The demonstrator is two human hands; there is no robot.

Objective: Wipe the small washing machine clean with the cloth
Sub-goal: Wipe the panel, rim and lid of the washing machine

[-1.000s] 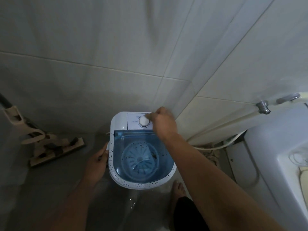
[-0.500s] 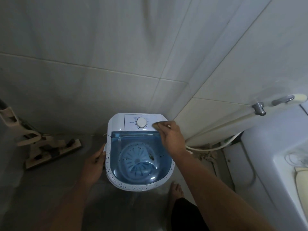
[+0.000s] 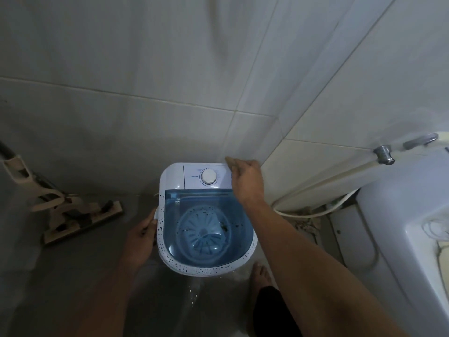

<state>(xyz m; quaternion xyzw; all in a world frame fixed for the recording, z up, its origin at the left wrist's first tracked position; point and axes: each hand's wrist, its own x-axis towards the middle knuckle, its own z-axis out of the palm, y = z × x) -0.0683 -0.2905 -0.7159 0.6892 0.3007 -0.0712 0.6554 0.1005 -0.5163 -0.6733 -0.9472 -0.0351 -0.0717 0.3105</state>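
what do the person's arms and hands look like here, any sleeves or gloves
Both forearms are bare as far as the frame shows, with no sleeve in view. The left hand and right hand wear no gloves, and no watch, ring or bracelet shows. The lighting is dim, so fine detail is hard to tell.

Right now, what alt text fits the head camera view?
Seen from above, a small washing machine with a speckled rim; the left hand steadies its side, the right hand rests at its back corner beside the dial.
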